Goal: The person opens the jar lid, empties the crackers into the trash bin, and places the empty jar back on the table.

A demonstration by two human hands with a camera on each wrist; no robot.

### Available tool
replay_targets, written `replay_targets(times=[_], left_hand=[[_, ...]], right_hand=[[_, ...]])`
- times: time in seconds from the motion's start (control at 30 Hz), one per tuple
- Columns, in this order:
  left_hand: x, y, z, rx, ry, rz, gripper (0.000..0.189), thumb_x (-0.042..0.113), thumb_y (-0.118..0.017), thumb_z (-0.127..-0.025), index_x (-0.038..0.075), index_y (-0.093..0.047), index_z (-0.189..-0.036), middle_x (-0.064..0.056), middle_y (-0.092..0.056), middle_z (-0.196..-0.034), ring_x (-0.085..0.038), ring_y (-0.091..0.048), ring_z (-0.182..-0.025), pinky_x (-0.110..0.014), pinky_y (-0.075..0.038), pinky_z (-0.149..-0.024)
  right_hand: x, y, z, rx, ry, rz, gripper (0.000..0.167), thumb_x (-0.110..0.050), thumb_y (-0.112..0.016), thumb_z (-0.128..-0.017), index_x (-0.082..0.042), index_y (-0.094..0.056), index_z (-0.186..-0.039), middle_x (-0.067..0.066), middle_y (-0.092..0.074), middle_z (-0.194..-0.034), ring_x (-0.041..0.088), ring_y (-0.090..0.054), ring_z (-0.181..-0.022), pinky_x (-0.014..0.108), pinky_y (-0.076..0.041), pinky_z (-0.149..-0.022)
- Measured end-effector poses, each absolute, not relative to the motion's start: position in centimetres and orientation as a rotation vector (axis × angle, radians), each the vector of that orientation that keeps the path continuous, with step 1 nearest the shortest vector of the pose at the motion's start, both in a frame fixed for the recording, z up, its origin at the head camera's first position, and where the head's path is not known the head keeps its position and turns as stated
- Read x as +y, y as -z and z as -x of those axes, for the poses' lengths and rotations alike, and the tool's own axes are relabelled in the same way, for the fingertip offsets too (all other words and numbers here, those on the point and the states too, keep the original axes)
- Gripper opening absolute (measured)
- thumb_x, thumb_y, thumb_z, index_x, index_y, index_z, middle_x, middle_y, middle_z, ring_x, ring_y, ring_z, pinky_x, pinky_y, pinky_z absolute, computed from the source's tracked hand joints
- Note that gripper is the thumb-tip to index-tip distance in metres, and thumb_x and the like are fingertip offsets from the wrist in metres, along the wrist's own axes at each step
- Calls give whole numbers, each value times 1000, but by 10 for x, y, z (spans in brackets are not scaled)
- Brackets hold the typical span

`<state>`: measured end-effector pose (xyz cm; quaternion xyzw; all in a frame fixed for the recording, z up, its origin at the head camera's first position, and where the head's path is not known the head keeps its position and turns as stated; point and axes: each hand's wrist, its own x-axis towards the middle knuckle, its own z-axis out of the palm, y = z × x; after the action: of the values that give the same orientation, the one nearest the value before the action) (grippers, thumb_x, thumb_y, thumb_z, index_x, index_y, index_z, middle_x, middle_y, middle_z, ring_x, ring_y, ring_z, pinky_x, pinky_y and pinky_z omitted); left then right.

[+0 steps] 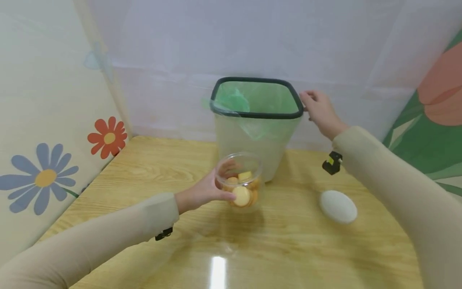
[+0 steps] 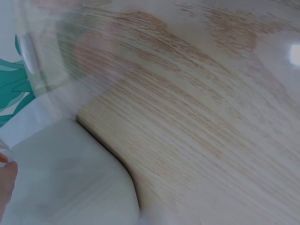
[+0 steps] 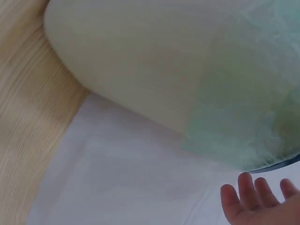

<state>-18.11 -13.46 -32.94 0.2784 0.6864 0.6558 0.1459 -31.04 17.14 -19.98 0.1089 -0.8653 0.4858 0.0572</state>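
Observation:
My left hand (image 1: 202, 190) grips a clear plastic tub (image 1: 259, 176) from its left side, thumb toward the front. Round yellow-orange cookies (image 1: 242, 196) lie inside it. The tub is held in front of a pale trash can (image 1: 249, 142) that stands upright with a dark rim (image 1: 258, 115) and a thin green bag (image 1: 265, 96) lining it. At the can's right rim is my right hand (image 1: 321, 112). In the right wrist view its fingers (image 3: 248, 190) are spread close beside the rim; whether they touch it is unclear. Only a sliver of the left hand (image 2: 7, 183) shows in the left wrist view.
A white oval object (image 1: 338, 206) lies on the wood-grain table (image 1: 296, 245) at the right. Behind the can hangs a pale sheet (image 1: 173, 48). Flower-patterned panels border the left (image 1: 45, 120) and right (image 1: 440, 108) sides.

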Motion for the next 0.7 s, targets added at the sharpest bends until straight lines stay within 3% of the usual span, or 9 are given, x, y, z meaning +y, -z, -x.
replay_targets(times=[0.23, 0.43, 0.57, 0.7], left_hand=[[-147, 325, 179, 1979, -1923, -801, 110, 32, -84, -76, 1, -10, -152, -24, -21, -154, -43, -24, -140, -45, -40, -103], [-156, 323, 176, 2011, -1956, -789, 112, 38, -84, -75, 1, -11, -152, -24, -21, -154, -43, -23, -140, -47, -38, -104], [-161, 324, 173, 2021, -1967, -777, 115, 42, -84, -74, 0, -10, -151, -24, -22, -154, -42, -25, -140, -43, -40, -101], [-163, 325, 171, 2018, -2033, -790, 116, 45, -84, -73, -3, -12, -150, -28, -23, -152, -45, -28, -137, -35, -42, -99]], right_hand=[[154, 190, 327, -2589, -1659, -84, 56, -40, -44, -102, -5, -37, -146, 13, -46, -140, 17, -51, -104, 32, -49, -79], [150, 185, 332, -2567, -1816, 23, 47, -25, -47, -102, -1, -43, -141, 1, -55, -106, 7, -54, -77, 23, -46, -61], [150, 184, 331, -2595, -1876, 42, 46, -24, -47, -102, 0, -44, -140, -4, -55, -97, 5, -55, -71, 24, -45, -62], [148, 183, 331, -2585, -1889, 21, 34, -24, -47, -101, -4, -52, -128, -6, -54, -91, 4, -54, -67, 24, -44, -62]])
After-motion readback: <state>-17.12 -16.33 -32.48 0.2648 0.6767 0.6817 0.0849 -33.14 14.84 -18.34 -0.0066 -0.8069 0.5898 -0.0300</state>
